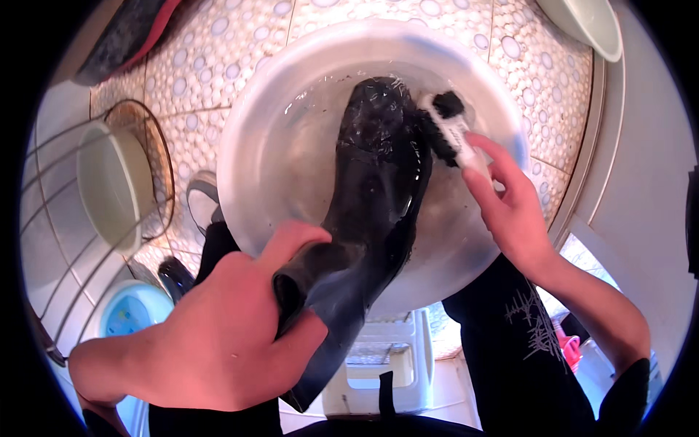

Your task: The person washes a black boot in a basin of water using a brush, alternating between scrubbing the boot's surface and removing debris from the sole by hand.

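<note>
A wet black rubber boot lies slanting across a large white basin, its toe toward the far side over the cloudy water. My left hand grips the boot's shaft near its top opening, the thumb on the upper side. In my right hand is a white-handled scrub brush with black bristles. The bristles meet or nearly meet the right edge of the boot by the forefoot. How deep the boot sits in the water I cannot tell.
Left of the basin stand a wire rack, a pale green bowl and a small blue tub. A white plastic stool is near my legs. Another pale bowl hangs over the far right corner. The floor is pebble-patterned tile.
</note>
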{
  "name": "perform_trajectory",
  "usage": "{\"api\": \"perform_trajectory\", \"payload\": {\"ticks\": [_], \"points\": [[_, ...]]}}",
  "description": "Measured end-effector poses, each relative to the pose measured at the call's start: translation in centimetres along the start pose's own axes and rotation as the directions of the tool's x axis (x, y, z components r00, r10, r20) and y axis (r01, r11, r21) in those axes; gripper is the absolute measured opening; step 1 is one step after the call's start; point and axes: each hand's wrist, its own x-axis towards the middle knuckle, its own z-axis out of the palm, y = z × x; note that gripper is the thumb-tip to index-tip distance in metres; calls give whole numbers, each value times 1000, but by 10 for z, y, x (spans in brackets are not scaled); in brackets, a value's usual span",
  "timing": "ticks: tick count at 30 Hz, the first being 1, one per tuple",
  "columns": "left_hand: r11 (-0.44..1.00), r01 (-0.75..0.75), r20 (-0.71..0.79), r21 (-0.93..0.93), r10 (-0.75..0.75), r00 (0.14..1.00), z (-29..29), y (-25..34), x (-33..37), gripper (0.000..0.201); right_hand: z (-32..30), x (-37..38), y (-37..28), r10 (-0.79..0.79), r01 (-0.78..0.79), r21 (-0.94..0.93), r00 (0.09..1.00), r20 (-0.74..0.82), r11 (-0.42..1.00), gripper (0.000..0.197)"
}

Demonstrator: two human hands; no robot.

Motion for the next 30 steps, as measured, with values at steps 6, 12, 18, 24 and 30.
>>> {"api": "perform_trajectory", "payload": {"ticks": [6, 12, 18, 24, 30], "points": [[987, -54, -56, 149, 63, 996, 19, -1, -7, 60, 29, 39, -21, -394, 391, -243, 918, 41, 888, 40], [964, -253, -8, 83, 255, 967, 27, -5, -11, 65, 35, 7, -12, -483, 580, -311, 808, 337, 753, 42], [835, -31, 210, -549, 173, 962, -50, -49, 92, 65, -7, -1, 15, -592, 686, -328, 726, 349, 649, 52], [661, -159, -60, -733, 169, 984, 1, -16, 229, 56, -4, -20, 21, -630, 724, -331, 690, 356, 606, 53], [655, -233, 196, -719, 513, 836, 12, 18, 263, 48, -13, -4, -1, -614, 655, -570, 728, 303, 496, 56]]}}
